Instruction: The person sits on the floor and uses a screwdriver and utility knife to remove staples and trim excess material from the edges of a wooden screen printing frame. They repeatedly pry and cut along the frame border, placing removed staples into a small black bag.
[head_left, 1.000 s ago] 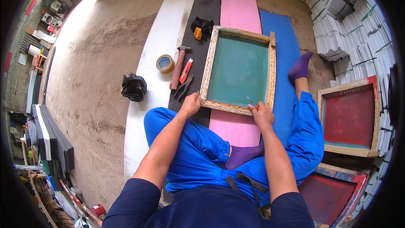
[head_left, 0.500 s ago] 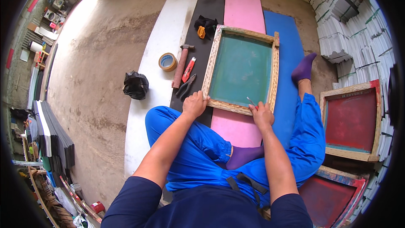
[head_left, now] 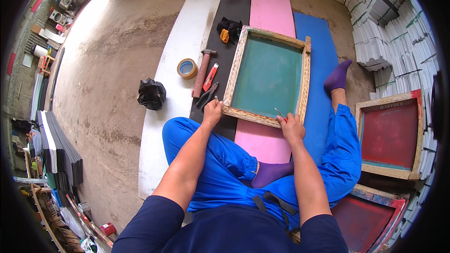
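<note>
A screen printing frame [head_left: 268, 118] of worn wood, with green mesh, lies in front of me on the foam sheets. My left hand [head_left: 213, 112] is closed right beside its near left corner; a small tip shows above the fingers, too small to name. Over the near right part of the frame, my right hand [head_left: 293, 127] is closed around a small red-handled tool [head_left: 280, 112] whose thin metal tip points up over the mesh. Left of the frame lie pliers [head_left: 207, 95], a red utility knife [head_left: 210, 77] and a hammer [head_left: 201, 74].
A tape roll [head_left: 187, 68] and a black plastic bag [head_left: 151, 94] sit on the white sheet [head_left: 174, 51]. Black-and-orange cloth [head_left: 228, 30] lies by the frame's far left corner. Red-mesh frames [head_left: 390, 133] stand at right, near stacked white bundles [head_left: 370, 42].
My left hand has shifted slightly left, from holding the frame's near left corner to just beside it. The right hand with its red-handled tool has hardly moved.
</note>
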`<state>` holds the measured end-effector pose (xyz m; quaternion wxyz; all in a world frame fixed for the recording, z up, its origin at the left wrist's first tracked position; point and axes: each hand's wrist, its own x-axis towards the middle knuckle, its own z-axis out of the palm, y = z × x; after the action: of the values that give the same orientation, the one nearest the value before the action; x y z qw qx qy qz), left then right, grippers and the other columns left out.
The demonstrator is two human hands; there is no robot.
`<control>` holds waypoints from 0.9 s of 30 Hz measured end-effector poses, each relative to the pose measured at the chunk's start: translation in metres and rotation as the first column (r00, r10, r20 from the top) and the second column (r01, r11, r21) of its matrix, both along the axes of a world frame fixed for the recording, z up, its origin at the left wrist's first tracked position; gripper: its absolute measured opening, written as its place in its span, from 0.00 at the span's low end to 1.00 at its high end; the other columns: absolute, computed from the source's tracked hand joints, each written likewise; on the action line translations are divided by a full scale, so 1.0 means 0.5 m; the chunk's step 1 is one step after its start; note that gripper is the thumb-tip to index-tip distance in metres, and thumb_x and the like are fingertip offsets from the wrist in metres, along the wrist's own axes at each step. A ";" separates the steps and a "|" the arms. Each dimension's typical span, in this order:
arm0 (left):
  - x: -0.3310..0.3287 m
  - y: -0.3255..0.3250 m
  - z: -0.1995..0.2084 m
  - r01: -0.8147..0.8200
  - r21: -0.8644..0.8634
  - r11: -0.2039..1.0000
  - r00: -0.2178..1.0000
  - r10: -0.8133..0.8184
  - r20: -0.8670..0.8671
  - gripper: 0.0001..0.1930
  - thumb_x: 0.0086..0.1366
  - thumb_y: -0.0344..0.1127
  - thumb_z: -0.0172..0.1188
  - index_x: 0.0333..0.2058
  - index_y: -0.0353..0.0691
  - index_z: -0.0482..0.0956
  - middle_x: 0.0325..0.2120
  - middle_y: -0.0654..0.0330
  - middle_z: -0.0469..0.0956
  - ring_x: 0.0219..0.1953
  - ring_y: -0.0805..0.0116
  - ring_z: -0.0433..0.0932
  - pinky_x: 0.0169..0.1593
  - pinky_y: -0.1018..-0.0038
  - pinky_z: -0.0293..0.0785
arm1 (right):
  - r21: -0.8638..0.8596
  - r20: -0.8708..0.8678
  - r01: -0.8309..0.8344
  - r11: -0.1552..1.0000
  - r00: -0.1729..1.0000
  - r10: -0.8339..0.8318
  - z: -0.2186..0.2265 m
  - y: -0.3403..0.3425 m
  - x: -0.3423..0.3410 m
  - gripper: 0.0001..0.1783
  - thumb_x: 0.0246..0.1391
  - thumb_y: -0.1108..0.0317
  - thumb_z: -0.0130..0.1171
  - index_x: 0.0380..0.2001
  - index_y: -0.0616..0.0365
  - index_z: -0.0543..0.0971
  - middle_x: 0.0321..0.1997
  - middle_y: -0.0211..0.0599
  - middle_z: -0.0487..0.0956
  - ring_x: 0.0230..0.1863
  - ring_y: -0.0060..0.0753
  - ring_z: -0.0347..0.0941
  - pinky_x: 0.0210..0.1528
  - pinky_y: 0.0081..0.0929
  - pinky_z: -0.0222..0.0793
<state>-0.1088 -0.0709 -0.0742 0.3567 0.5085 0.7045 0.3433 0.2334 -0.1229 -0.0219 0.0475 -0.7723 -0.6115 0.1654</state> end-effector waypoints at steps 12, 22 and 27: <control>0.013 -0.017 0.052 0.194 -0.014 0.981 0.908 -0.185 -0.376 0.17 0.72 0.45 0.55 0.35 0.33 0.72 0.33 0.37 0.79 0.42 0.36 0.80 0.44 0.47 0.72 | -0.031 -0.027 0.003 1.000 1.000 -0.004 -0.004 0.020 -0.027 0.24 0.61 0.41 0.59 0.39 0.53 0.76 0.45 0.46 0.74 0.43 0.57 0.79 0.43 0.54 0.75; 0.027 -0.015 0.035 0.218 -0.106 0.970 0.849 -0.242 -0.470 0.09 0.71 0.35 0.53 0.39 0.34 0.72 0.38 0.38 0.81 0.41 0.36 0.81 0.47 0.47 0.77 | 0.134 -0.285 -0.141 0.981 0.943 0.174 -0.001 0.031 -0.261 0.20 0.53 0.50 0.69 0.40 0.50 0.78 0.45 0.42 0.73 0.41 0.55 0.79 0.40 0.51 0.76; 0.009 -0.003 0.028 0.147 -0.016 0.989 0.955 -0.146 -0.260 0.15 0.70 0.39 0.56 0.32 0.31 0.77 0.30 0.37 0.81 0.38 0.35 0.81 0.44 0.48 0.75 | 0.008 -0.262 -0.114 0.993 0.958 0.112 0.004 0.057 -0.286 0.18 0.53 0.50 0.70 0.38 0.48 0.80 0.45 0.40 0.73 0.40 0.54 0.80 0.39 0.51 0.76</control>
<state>-0.1042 -0.0726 -0.0602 0.2848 0.6005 0.7050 0.2476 0.0904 -0.0942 -0.0197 0.1158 -0.7077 -0.6423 0.2707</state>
